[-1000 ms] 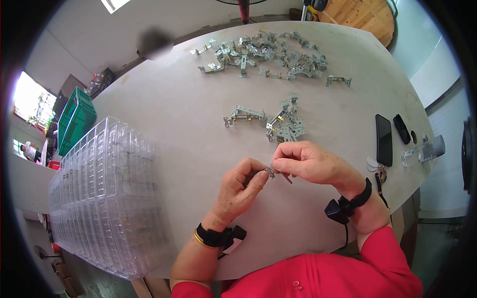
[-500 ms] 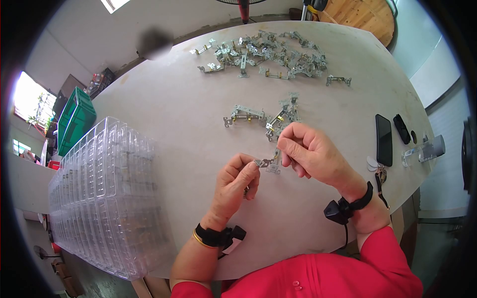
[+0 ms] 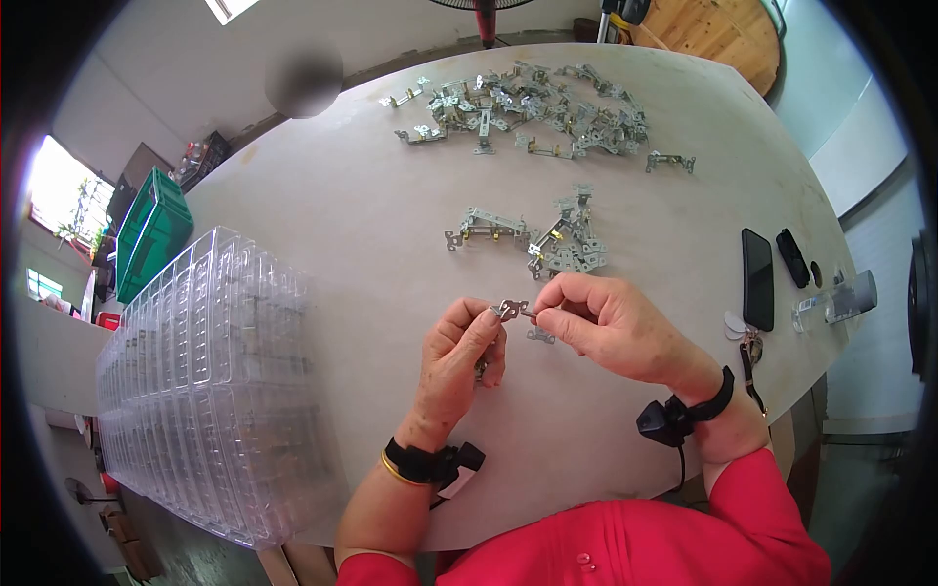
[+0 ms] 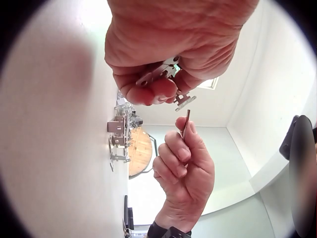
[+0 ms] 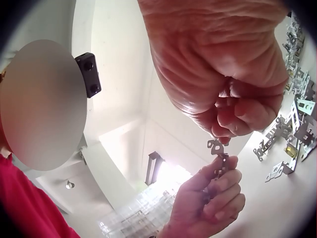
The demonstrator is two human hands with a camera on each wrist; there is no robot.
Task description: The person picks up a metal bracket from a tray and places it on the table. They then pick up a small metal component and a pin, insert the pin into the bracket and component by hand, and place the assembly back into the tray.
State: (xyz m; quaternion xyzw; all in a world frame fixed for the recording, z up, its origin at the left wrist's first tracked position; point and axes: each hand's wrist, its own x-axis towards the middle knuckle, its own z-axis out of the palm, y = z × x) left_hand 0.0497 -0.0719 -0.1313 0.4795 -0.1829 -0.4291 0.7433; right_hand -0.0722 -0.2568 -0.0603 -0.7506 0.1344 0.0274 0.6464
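In the head view the left hand [image 3: 455, 359] grips a metal bracket [image 3: 512, 310], whose flat holed end sticks out past the thumb and index finger. The right hand [image 3: 614, 327] pinches a thin rod-like piece, its tip close to that end. The left wrist view shows the thin piece [image 4: 186, 124] upright between the right thumb and fingers, just apart from the bracket end [image 4: 185, 103]. Another small bracket [image 3: 540, 335] lies on the table below the right fingertips. Beyond the hands is a small group of brackets [image 3: 576, 256].
A larger pile of brackets [image 3: 547, 107] covers the far part of the table [image 3: 371, 205]. Stacked clear plastic trays [image 3: 210, 391] stand at the left, a green crate [image 3: 154, 234] behind them. A phone [image 3: 757, 279], keys and a clear bottle [image 3: 848, 297] are at the right.
The right hand has come down and toward the left hand since half a second ago. Since one second ago, the left hand has shifted slightly left, and its bracket end is more exposed.
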